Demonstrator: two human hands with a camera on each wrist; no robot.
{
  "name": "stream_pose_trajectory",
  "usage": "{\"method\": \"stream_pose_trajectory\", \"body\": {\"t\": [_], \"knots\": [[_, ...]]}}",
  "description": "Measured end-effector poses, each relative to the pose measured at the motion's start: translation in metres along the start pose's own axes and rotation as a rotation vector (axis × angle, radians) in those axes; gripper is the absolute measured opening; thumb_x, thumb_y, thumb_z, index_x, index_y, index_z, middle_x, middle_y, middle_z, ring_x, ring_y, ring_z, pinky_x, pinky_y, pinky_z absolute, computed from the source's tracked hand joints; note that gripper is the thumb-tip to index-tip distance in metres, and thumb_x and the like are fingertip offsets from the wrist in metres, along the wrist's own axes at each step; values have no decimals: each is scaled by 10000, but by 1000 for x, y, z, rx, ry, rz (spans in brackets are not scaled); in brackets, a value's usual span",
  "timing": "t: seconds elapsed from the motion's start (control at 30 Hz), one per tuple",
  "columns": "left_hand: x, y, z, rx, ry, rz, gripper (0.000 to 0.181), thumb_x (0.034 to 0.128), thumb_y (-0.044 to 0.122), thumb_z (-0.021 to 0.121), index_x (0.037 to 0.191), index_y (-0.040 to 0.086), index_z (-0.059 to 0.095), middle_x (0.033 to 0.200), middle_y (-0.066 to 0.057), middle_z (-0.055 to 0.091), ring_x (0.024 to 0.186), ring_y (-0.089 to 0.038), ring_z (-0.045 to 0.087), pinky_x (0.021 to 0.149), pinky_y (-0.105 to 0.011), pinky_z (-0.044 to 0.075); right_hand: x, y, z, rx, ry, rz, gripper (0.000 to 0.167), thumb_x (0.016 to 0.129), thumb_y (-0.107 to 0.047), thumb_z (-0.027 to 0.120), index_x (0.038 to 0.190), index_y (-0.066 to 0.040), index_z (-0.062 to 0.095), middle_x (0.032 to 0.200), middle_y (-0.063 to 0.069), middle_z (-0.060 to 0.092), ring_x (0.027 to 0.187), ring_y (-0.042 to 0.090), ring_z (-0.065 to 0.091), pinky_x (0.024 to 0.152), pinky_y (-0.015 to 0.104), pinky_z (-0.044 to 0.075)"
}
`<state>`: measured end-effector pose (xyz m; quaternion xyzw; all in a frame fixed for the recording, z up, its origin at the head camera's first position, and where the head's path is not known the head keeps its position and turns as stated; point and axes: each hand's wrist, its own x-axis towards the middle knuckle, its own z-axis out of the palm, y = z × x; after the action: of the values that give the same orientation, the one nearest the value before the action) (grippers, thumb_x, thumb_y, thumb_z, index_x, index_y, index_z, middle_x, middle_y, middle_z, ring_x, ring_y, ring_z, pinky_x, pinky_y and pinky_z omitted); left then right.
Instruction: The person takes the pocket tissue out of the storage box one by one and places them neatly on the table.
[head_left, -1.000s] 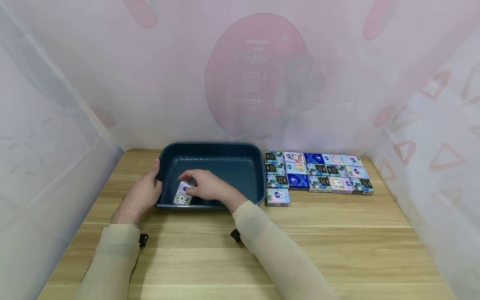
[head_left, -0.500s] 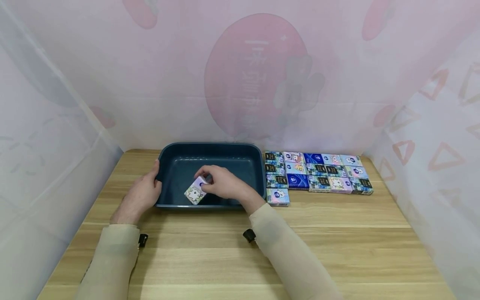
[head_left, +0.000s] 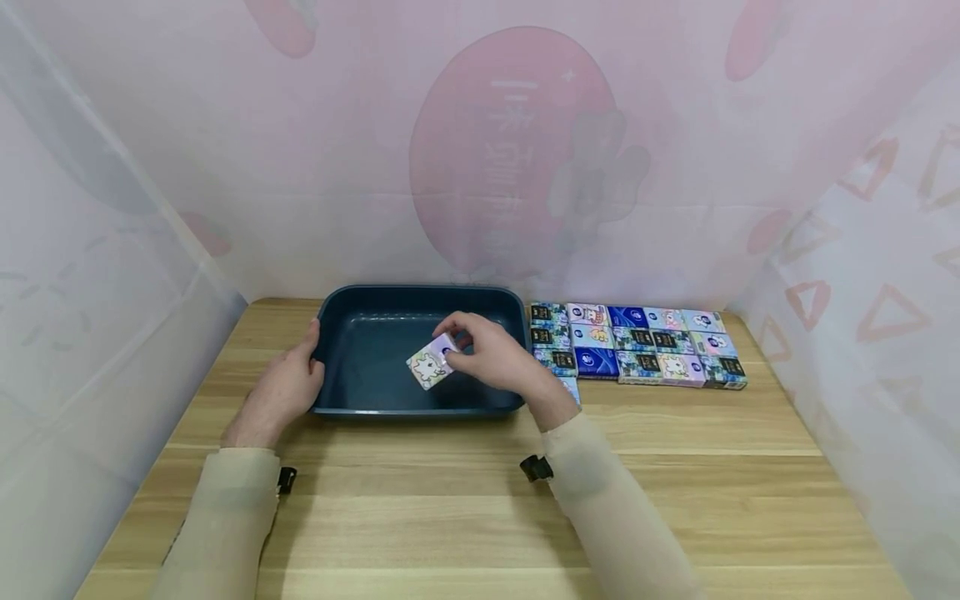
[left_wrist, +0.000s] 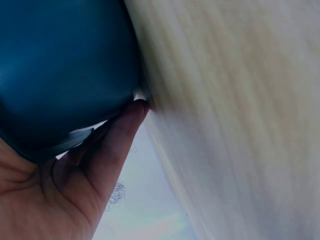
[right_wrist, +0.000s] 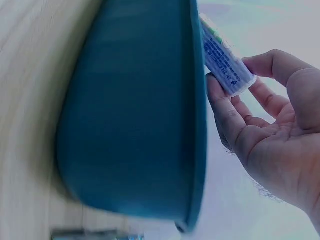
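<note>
Between thumb and fingers, my right hand (head_left: 487,354) pinches a small pocket tissue pack (head_left: 429,364) with a white cartoon figure and a lilac end. The pack is tilted over the right half of a dark teal tub (head_left: 420,412). In the right wrist view, the pack's printed side (right_wrist: 227,67) shows above the tub's rim, gripped at one end. My left hand (head_left: 281,387) holds the tub at its left side. From the left wrist view, its fingers (left_wrist: 117,145) lie along the tub's outer wall; the thumb is hidden there.
Right of the tub, several tissue packs (head_left: 633,339) lie in close rows on the wooden table (head_left: 420,517). One light pack (head_left: 572,390) at the front left of them is partly covered by my right wrist. Printed fabric walls (head_left: 337,183) stand behind and at both sides.
My right hand has lifted the tissue pack from the tub's lower left and carried it rightward and up. The left hand and the tub have stayed put.
</note>
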<state>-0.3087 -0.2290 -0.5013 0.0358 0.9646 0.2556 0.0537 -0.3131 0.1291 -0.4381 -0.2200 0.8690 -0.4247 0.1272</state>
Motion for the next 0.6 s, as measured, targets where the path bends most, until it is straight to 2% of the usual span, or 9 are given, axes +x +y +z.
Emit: {"method": "stream_pose_trajectory", "body": {"t": [0.37,0.6], "knots": [[0,1,-1,-10,-7,-1,783,1197,149,412,1888,67,53,844,-99,514,604,-209,461,613,-394,424,-33,17,-35,41,91,48,354,1131,-131,724,1480,-114,666,1479,152,693,1254,324,681,1009,439,632],[1,0,-1,-11,-2,-5,777,1196,153,412,1887,60,70,862,-105,513,624,-216,465,622,-394,415,-51,30,-52,57,134,77,318,1114,-111,738,1411,-98,624,1405,152,657,1200,330,630,923,394,572]]}}
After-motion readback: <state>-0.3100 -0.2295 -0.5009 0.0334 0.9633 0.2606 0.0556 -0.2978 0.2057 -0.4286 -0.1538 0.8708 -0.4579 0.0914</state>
